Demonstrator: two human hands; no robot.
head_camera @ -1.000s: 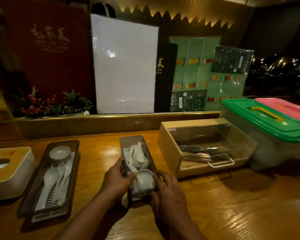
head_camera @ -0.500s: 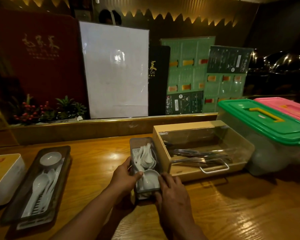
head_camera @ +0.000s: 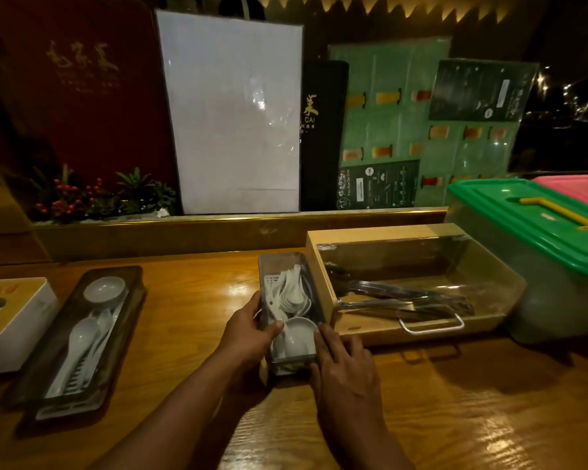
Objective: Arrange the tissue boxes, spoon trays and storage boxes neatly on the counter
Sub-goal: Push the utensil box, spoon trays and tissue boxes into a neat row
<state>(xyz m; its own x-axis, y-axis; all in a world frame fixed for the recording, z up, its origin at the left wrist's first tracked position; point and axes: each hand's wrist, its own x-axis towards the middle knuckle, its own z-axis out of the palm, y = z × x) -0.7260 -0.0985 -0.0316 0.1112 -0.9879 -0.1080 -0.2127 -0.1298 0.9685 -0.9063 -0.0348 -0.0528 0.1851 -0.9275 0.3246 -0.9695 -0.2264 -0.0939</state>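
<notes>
I found both hands gripping the small spoon tray (head_camera: 288,310), left hand (head_camera: 248,330) and right hand (head_camera: 345,368) at its near corners, beside the wooden storage box (head_camera: 323,266). Recommended: slide flat, align its edges parallel.

Two bare forearms enter from the lower edge and end in the left hand (head_camera: 248,330) and the right hand (head_camera: 345,371). No sleeve, cuff or glove covers either arm as far as the frame shows them. No ring, watch or band shows on the wrists or fingers (head_camera: 323,335). The nails look short and plain. The dim light hides finer detail.
</notes>
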